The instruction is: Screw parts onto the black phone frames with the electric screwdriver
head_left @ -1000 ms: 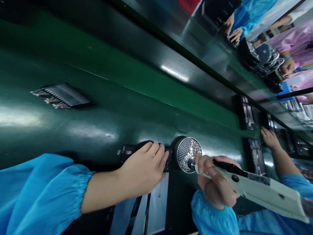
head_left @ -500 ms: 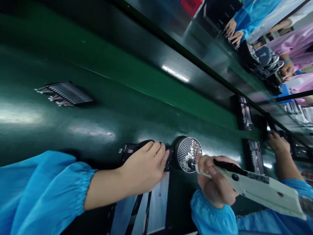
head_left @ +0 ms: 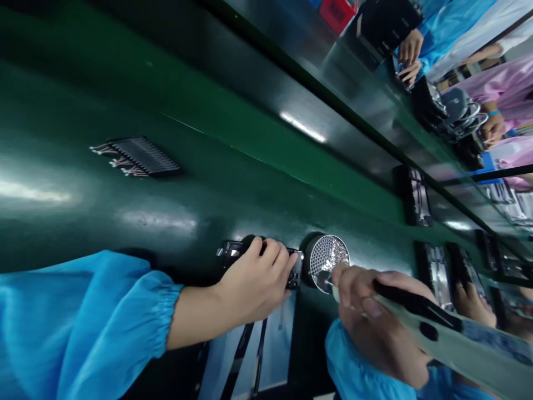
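Observation:
My left hand (head_left: 252, 283) is closed over a black device (head_left: 230, 253) lying on the green bench, with the fingers curled over its top. Much of that device is hidden under the hand. In my right hand (head_left: 375, 311) is a pale green electric screwdriver (head_left: 462, 344), gripped near its nose. Its tip reaches over the near edge of a round metal screw tray (head_left: 311, 250), which has a perforated plate and a heap of small shiny screws. The tray stands just right of the black device. The exact tip is blurred.
A blue-white printed sheet (head_left: 277, 350) lies below my left hand. A ribbed dark stack with wires (head_left: 144, 155) sits to the left. Black units (head_left: 435, 272) stand at right, where a co-worker's hand (head_left: 474, 305) touches one. Beyond the rail, other people handle parts.
My right hand and the screwdriver have come nearer the camera, with the tip still over the screw tray. My left hand stays on the device. The co-worker's hand at right has moved lower.

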`<state>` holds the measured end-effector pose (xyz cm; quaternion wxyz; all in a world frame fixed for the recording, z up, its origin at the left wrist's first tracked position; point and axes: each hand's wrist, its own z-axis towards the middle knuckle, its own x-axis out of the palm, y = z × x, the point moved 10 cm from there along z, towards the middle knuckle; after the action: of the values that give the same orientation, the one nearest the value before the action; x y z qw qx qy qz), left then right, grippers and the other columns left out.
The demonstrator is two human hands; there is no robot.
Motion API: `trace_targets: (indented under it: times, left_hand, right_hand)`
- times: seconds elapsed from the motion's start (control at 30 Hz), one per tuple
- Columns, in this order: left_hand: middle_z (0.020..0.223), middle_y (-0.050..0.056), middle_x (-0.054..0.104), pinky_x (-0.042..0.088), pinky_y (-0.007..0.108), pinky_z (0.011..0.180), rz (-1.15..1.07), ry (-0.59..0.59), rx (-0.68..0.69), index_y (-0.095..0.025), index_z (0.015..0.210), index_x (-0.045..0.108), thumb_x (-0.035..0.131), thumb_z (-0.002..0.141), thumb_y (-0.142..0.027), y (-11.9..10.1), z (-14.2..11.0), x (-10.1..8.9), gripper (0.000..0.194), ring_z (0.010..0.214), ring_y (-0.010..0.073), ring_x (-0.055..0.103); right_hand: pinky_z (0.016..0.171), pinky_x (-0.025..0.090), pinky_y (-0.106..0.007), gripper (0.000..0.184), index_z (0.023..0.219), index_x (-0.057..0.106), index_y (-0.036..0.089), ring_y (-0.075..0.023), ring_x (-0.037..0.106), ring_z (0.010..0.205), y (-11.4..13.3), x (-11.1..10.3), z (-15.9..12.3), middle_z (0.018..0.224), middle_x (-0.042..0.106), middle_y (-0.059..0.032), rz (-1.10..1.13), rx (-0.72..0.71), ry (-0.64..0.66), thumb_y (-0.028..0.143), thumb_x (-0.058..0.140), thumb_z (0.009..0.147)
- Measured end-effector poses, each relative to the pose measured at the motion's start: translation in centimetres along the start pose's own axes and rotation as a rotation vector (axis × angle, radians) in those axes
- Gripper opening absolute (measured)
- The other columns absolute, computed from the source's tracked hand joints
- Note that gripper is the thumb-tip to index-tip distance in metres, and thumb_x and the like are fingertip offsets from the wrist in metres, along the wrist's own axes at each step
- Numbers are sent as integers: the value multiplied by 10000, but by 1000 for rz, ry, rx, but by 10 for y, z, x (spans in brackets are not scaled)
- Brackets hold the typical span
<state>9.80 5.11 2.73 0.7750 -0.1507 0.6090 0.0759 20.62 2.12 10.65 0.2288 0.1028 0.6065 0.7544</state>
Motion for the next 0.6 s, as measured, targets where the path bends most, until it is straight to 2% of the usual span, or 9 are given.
trace_targets:
  times: [0.1,0.17,0.33,0.6]
  left_hand:
    - [1032,178,682,433,462,781,-22,-24,-2,-81,1291,654,507,957,-530,1,1,-1,579,951,340,599]
    - [1019,174,681,428,465,774,-26,-44,7,-93,1233,690,507,957,-520,0,1,-3,540,938,336,594]
    - [1014,169,678,426,472,744,-29,-59,31,-116,1216,702,493,969,-466,-2,2,-4,476,931,343,590]
    - [1060,189,671,413,484,760,-43,-24,39,-113,1220,692,534,958,-492,-4,1,0,487,950,349,584]
  right_hand:
    - [642,512,-401,326,1095,648,238,-143,535,565,3,27,2,641,539,33,52,-45,64,71,578,823]
    - [646,524,-405,319,1086,657,242,-152,545,573,-1,33,1,651,554,28,45,-32,67,79,600,819]
    - [661,528,-422,313,1074,669,249,-153,535,550,-5,32,-1,628,542,36,27,-17,68,82,617,814]
    - [656,510,-420,352,1082,677,244,-149,534,551,-6,33,-1,628,545,33,13,-7,81,54,591,799]
